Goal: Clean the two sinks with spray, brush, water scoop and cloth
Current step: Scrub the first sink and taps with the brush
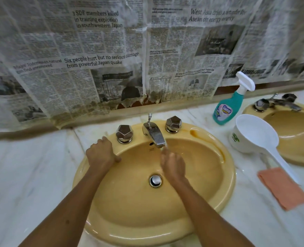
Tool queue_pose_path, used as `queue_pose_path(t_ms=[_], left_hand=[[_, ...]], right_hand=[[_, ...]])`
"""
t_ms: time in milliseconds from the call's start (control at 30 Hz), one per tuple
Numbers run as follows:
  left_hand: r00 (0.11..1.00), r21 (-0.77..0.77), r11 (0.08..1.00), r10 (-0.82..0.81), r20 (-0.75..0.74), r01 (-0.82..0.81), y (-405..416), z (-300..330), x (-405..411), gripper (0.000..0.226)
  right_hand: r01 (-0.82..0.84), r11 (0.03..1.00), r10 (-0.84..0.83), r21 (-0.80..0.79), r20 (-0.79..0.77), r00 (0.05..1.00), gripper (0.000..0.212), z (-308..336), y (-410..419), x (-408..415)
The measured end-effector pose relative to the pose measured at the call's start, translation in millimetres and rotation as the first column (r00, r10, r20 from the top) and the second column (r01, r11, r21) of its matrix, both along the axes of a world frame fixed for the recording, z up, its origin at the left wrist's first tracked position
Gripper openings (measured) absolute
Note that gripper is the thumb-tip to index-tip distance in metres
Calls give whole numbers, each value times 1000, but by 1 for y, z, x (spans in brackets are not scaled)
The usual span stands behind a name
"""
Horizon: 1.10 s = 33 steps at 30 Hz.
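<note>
The near yellow sink point(226, 177) fills the middle of the view, with a chrome tap point(154, 134) between two faceted knobs point(124, 133) and a drain plug point(155, 180). My left hand point(101, 153) rests palm down on the sink's left rim beside the left knob and holds nothing. My right hand point(173, 164) is inside the basin just under the spout, fingers curled. A pale blur shows at its fingertips, and I cannot tell whether it is water or something held. The second yellow sink point(290, 157) lies at the far right.
On the marble counter point(31, 175) between the sinks stand a teal spray bottle point(227, 107), a white water scoop point(254, 136) with its handle towards me, and a folded orange cloth point(283, 188). Newspaper point(103, 59) covers the wall behind. No brush is visible.
</note>
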<state>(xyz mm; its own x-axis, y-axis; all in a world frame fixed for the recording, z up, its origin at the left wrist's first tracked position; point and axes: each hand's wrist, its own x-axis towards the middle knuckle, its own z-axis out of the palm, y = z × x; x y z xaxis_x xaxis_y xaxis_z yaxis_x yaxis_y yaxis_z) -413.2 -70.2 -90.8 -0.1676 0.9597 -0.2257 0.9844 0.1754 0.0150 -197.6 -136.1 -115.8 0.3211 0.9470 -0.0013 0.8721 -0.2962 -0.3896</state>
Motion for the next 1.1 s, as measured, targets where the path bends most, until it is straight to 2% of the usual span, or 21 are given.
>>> queue_pose_path(t_ms=[67,100,167,300,333,500,600,667,767,933,1033,1100], left_hand=[[1000,-2,1000,6,0,-6,1,0,1,83],[1000,-4,1000,8,-4,-8,1,0,2,82],[1000,-3,1000,7,-17,-7,1,-1,3,82],[1000,8,1000,-4,-15,4,0,-1,1,85],[1000,8,1000,-7,-18,7,0,-1,0,86],[1000,6,1000,-7,-10,7,0,-2,0,86],[1000,5,1000,-7,-5,7,0,0,0,86],[1000,5,1000,-9,-6,9,0,0,1,87],[1000,16,1000,0,-2,0,-1,-1,-1,85],[1000,26,1000,5,1,-5,0,-3,0,85],[1000,19,1000,10,3,-10,-1,-3,1,85],[1000,17,1000,11,3,-11,-1,-2,1,84]], right_hand=[[145,989,-145,8,37,989,36,8,-2,46],[162,986,-164,32,52,985,35,11,-4,57],[100,994,-102,41,57,993,35,12,-3,49],[-131,989,138,-72,89,986,31,3,8,-5],[-144,987,151,-72,104,983,32,5,10,-5],[24,999,-21,-27,87,996,33,16,6,57],[-168,978,188,-122,183,965,31,25,5,49],[-245,953,276,-176,181,944,28,42,11,45],[-192,969,215,-156,146,966,27,84,30,57],[-227,961,264,-155,293,919,42,130,61,81],[-192,974,220,-118,318,922,25,145,90,100],[-213,968,238,-134,208,949,18,143,103,107]])
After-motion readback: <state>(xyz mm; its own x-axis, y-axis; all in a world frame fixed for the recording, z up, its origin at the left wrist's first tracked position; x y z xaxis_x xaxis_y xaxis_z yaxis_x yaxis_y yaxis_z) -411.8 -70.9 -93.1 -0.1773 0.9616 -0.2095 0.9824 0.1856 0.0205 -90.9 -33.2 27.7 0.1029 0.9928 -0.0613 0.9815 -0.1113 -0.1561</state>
